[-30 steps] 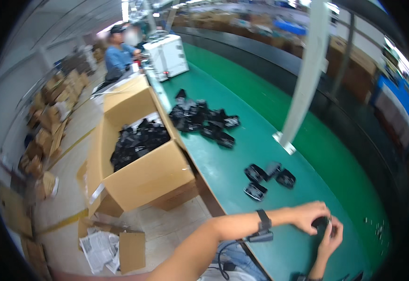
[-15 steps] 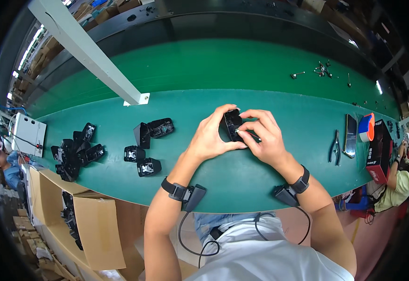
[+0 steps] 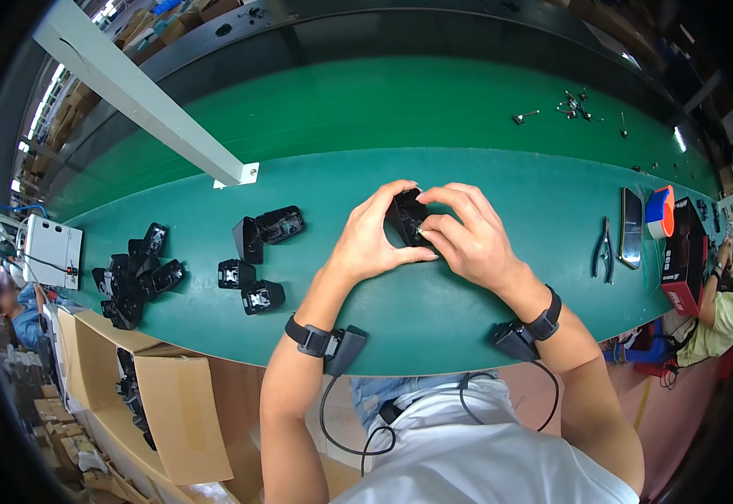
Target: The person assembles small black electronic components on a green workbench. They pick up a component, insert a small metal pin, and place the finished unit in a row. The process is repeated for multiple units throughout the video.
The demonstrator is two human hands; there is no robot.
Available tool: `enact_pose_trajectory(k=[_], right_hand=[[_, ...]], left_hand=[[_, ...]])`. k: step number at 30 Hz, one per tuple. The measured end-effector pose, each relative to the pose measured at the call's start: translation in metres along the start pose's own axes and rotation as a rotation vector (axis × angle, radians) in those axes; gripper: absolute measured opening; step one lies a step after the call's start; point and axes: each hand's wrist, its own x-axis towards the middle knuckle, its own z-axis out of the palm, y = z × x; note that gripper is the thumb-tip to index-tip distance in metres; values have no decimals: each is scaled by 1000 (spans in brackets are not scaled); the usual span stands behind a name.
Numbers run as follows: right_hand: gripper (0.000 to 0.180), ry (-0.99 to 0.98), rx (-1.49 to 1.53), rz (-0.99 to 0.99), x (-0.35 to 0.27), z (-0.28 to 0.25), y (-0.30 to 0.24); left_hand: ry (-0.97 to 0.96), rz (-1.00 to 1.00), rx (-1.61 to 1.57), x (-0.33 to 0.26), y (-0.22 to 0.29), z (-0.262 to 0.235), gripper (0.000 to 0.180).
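A black plastic housing with an open, hollow face is held up over the green bench. Round its left side my left hand is closed, thumb below and fingers above. My right hand is closed in a pinch at the housing's inside, with a small light-coloured part just showing at its fingertips; what that part is I cannot make out. To the left lie several similar black housings, a few of them apart and others in a heap.
Pliers, a phone, an orange-and-blue tape roll and a black-and-red box lie at the right. Small wired parts sit on the far green strip. A grey post stands at the back left; an open carton is below the bench.
The housing has tipped slightly and shifted a little left in my left hand. My right fingers have moved closer into it. The whole view has shifted slightly.
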Motion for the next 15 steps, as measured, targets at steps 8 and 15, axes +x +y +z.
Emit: enact_pose_trajectory(k=[8, 15], right_hand=[[14, -23, 34, 49, -2, 6, 0], [10, -23, 264, 356, -10, 16, -6]], left_hand=[[-21, 10, -14, 0, -5, 5, 91], [28, 128, -162, -1, -5, 5, 87]])
